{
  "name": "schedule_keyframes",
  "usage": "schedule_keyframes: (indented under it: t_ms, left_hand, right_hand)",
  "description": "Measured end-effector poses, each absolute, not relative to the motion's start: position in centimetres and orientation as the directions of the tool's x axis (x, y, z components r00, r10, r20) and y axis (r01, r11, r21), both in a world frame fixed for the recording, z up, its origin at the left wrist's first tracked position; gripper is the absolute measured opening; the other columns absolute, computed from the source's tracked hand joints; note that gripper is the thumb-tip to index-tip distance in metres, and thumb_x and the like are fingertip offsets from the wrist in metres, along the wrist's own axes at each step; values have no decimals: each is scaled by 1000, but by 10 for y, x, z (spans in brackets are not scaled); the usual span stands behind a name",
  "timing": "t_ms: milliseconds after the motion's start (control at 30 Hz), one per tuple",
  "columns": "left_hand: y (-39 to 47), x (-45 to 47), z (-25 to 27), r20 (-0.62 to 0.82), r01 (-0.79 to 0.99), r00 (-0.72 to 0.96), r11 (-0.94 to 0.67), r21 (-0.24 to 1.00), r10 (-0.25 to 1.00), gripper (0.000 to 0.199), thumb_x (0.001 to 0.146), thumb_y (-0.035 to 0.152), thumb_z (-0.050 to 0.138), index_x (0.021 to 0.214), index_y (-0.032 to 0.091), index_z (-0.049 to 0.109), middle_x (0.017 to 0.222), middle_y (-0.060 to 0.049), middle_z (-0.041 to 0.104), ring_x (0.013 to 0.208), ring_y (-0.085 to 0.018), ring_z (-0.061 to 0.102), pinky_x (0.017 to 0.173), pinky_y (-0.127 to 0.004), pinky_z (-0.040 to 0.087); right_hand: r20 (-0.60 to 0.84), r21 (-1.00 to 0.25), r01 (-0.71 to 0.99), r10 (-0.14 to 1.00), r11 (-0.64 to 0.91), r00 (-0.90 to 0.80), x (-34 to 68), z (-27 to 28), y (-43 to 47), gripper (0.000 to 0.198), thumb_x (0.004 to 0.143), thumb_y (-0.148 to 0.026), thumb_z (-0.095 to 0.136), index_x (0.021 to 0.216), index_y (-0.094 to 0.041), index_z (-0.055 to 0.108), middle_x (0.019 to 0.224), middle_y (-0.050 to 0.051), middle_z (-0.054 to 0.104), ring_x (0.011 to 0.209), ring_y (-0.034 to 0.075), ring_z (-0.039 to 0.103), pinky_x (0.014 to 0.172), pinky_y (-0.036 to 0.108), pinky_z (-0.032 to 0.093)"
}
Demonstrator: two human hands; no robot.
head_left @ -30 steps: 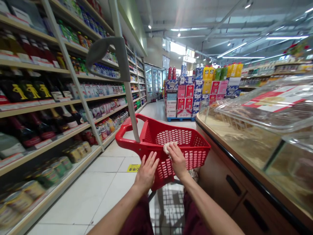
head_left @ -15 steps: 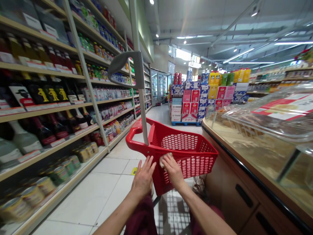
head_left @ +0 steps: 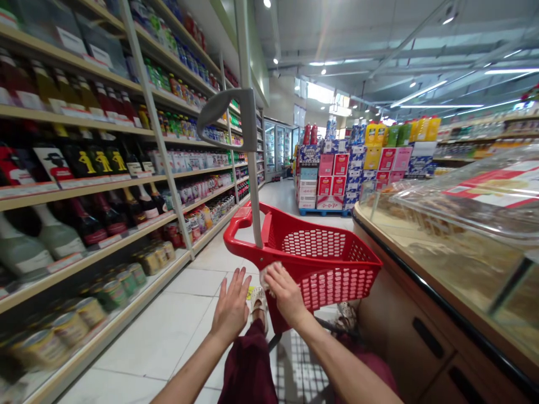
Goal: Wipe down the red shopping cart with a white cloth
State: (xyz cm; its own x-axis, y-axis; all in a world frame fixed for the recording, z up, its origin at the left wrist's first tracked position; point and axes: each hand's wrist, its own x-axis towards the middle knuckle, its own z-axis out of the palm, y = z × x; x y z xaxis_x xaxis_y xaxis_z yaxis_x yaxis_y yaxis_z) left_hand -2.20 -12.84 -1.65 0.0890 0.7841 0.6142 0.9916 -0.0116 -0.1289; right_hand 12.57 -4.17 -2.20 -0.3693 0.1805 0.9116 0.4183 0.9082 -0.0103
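Here, one crumpled white cloth is held by the right hand against one red plastic basket; the left hand is spread wide.

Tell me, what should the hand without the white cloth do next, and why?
Perhaps the left hand should lightly steady the red shopping cart. That hand looks open and apart from it, while the right hand holds the white cloth at the cart's side, and pushing there might shift it.

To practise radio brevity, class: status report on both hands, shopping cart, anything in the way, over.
Right hand holds white cloth against red shopping cart. Left hand open, off the cart. Display counter close at right.
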Motion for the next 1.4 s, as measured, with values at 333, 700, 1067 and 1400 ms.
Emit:
schedule_keyframes:
  t_ms: [333, 700, 1067, 1400]
  left_hand:
    - [-127, -32, 0, 637, 988, 75, 30, -152, 767, 58, 64, 10, 42, 123, 13, 40, 136, -11, 34, 128, -24, 24, 102, -46, 23]
    - [-110, -46, 62, 715, 992, 22, 73, -102, 699, 57, 68, 12, 43, 125, 9, 34, 136, -16, 33, 128, -26, 22, 104, -49, 18]
    - [-104, -35, 79, 739, 989, 83, 37, -144, 669, 57, 68, 10, 42, 125, 10, 33, 136, -16, 31, 129, -26, 19, 104, -49, 18]
    - [-103, -30, 83, 743, 988, 121, -5, -157, 658, 60, 67, 9, 42, 126, 12, 31, 136, -16, 32, 128, -25, 23, 103, -50, 19]
  right_hand:
    - [883, 81, 368, 105, 926, -457, 115, -19, -41, 26, 86, -14, 40, 102, -16, 61, 107, 6, 62, 119, 18, 40, 97, 38, 39]
    - [729, 434, 264, -163, 861, -665, 107, 174, 7, 29, 88, -16, 36, 111, -21, 54, 123, 0, 50, 127, 15, 24, 105, 39, 26]
    - [735, 484, 322, -178, 814, -654, 104, 182, 7, 33, 86, -12, 36, 116, -17, 51, 125, 4, 49, 127, 19, 26, 105, 41, 26]
    - [694, 492, 289, -169, 821, -700, 107, 179, 4, 33, 85, -13, 40, 115, -19, 51, 124, 3, 50, 126, 18, 27, 105, 39, 27]
